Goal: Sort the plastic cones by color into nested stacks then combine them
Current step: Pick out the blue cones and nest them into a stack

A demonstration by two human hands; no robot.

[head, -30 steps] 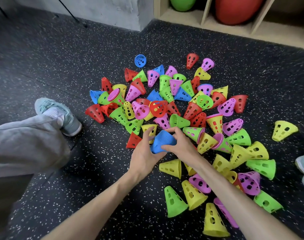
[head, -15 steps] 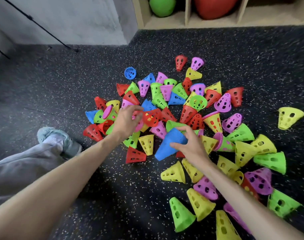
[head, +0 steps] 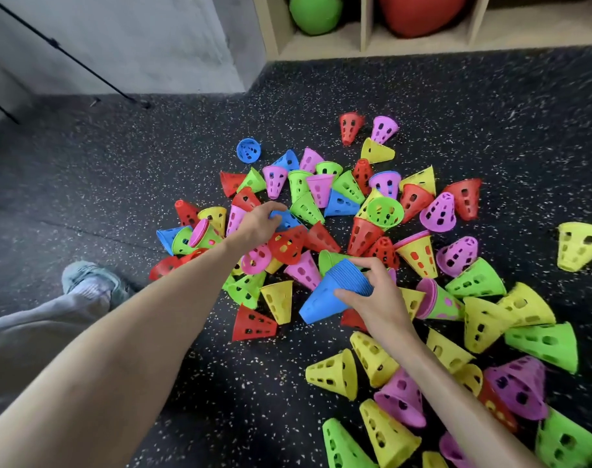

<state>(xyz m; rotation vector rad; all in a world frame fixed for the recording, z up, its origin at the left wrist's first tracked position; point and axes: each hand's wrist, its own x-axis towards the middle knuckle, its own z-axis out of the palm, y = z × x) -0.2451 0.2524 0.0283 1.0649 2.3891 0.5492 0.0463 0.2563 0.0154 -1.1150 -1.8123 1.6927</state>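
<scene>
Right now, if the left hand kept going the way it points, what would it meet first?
Most likely the blue cone at the fingertips of the left hand, which it may already touch; depth is unclear.

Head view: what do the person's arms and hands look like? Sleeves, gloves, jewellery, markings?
Both forearms are bare up to the frame edge, with no sleeves in view. The left hand and right hand wear no gloves, and no rings, watch, wristband or markings show. The only clothing in view is a light grey trouser leg and a pale grey-green sneaker at the left.
</scene>
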